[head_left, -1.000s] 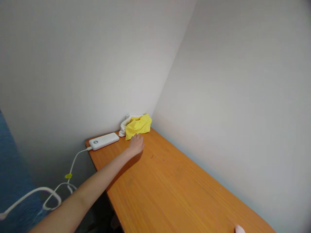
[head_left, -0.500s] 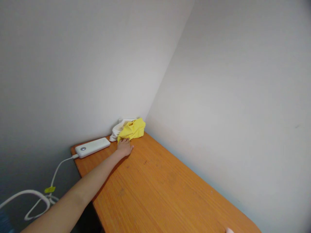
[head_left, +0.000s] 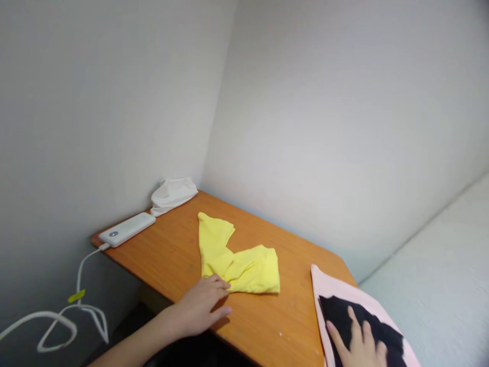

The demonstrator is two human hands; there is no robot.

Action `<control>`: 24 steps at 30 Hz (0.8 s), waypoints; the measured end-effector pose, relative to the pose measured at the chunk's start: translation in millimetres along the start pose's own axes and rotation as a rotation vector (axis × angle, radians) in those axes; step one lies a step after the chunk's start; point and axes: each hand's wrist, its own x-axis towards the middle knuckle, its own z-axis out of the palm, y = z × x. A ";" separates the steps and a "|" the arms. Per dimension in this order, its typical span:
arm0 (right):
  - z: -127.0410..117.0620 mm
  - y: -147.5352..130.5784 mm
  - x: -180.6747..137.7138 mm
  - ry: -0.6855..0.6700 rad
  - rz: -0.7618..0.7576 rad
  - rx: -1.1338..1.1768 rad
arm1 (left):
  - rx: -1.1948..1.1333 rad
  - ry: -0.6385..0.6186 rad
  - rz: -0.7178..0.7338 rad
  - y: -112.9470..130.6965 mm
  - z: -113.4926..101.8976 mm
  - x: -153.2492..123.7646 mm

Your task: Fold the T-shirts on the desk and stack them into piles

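A crumpled yellow cloth point(head_left: 252, 270) lies bent in a V shape near the middle of the wooden table. My left hand point(head_left: 204, 303) is at its near edge, fingers together and curled onto the fabric, thumb apart from them. What the fingertips do under the hand is hidden. At the lower right, my right hand point(head_left: 359, 346) rests with fingers spread on a black cloth point(head_left: 340, 311). That black piece lies on top of a pink cloth point(head_left: 332, 283) at the table's right end. The lower part of my right hand is cut off by the frame.
A folded white cloth point(head_left: 173, 193) sits in the far corner against the wall. Beside it lies a white power bank point(head_left: 128, 229) with a white cable point(head_left: 80, 270) hanging off the left edge. Walls border the table point(head_left: 290, 326) at the back.
The yellow cloth has come from the far corner toward me with my left hand, leaving the white cloth behind. The view has turned right, and my right hand and the pink and black cloths now show.
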 end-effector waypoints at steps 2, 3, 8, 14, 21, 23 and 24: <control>6.7 -27.8 2.8 -0.019 0.024 -0.012 | 0.008 0.002 -0.021 -13.0 -17.9 -5.4; 5.7 -43.0 4.9 -0.040 0.000 0.015 | 0.033 0.007 -0.036 -22.2 -29.4 -5.6; -42.5 -96.0 9.0 0.081 -0.121 0.086 | 0.201 0.031 -0.019 -67.8 -84.5 2.4; -126.5 -70.5 -16.4 0.141 -0.114 -0.158 | 0.239 0.149 0.311 -76.1 -68.5 13.9; -181.4 -32.8 -70.8 -0.168 0.144 -0.369 | 0.433 0.142 0.205 -80.1 -57.1 55.2; -193.8 -33.6 -100.2 -0.353 0.388 -0.422 | 0.528 0.132 0.162 -92.6 -67.1 62.1; -197.4 -35.8 -117.1 -0.421 0.507 -0.440 | 0.576 0.133 0.126 -101.5 -70.1 64.9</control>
